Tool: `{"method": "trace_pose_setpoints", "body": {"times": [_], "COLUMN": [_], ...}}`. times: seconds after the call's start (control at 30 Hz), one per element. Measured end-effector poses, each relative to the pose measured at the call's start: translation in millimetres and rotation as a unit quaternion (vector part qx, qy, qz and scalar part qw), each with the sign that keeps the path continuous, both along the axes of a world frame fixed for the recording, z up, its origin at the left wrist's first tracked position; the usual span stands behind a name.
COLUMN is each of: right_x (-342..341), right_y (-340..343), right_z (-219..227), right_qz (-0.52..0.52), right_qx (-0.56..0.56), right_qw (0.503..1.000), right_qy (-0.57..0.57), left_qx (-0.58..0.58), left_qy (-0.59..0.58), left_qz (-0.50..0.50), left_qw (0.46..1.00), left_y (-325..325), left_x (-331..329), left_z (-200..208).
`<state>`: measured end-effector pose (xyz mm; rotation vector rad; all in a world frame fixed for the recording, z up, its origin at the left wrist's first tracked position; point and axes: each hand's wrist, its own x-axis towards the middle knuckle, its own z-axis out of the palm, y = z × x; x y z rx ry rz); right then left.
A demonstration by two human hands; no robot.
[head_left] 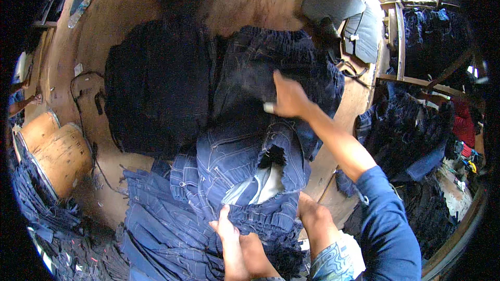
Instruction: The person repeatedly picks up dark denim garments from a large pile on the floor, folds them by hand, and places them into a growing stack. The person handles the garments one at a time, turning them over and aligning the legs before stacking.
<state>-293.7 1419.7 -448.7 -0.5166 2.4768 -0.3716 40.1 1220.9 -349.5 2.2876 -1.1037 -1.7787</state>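
Note:
Blue denim shorts (237, 153) with pale stitching lie bunched in front of me, a ragged opening showing light lining inside. My left hand (228, 229) is at their near edge, thumb on the cloth and the other fingers partly hidden; it looks closed on that edge. Over a stack of dark denim garments (317, 65) reaches my right hand (291, 99), slightly blurred, thumb and forefinger apart and nothing seen between them. To its left spreads a wide pile of near-black garments (156, 88). More blue denim pieces (161, 224) are heaped beside my left forearm.
A wooden table (255, 0) carries the piles. Black cords (78, 104) run along its left side, near a wooden stool (60, 151). A clear plastic bottle (79, 13) lies far left. At right are a grey machine (362, 31) and dark garment heaps (411, 130). Another person's hands (28, 101) show at far left.

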Motion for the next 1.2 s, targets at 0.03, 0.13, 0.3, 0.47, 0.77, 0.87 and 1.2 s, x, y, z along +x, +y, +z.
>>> {"method": "trace_pose_setpoints", "body": {"times": [0.03,0.13,0.3,0.47,0.77,0.87,1.2], "right_x": [12,19,13,61,-31,11,152], "right_y": [-1,14,12,-2,-4,-19,21], "right_z": [17,46,26,21,-32,-5,42], "right_qz": [0.075,0.213,-0.034,0.076,-0.048,0.057,0.141], "right_qx": [-0.064,-0.057,-0.173,-0.228,-0.075,-0.130,-0.187], "right_qw": [0.994,0.968,0.977,0.970,0.951,0.987,0.972], "right_qy": [0.046,-0.121,0.120,0.035,0.296,0.072,0.035], "left_qx": [0.000,-0.019,-0.002,-0.026,-0.032,-0.024,0.005], "left_qy": [-0.027,0.018,0.073,0.037,0.036,0.072,0.097], "left_qz": [0.020,-0.024,-0.044,-0.048,-0.043,-0.058,-0.045], "left_qw": [0.999,0.999,0.996,0.998,0.998,0.995,0.994], "left_y": [-2,-2,-2,-1,0,2,13], "left_x": [-1,-5,-7,-11,-8,-12,-15], "left_z": [-3,-5,-5,-3,0,2,28]}}
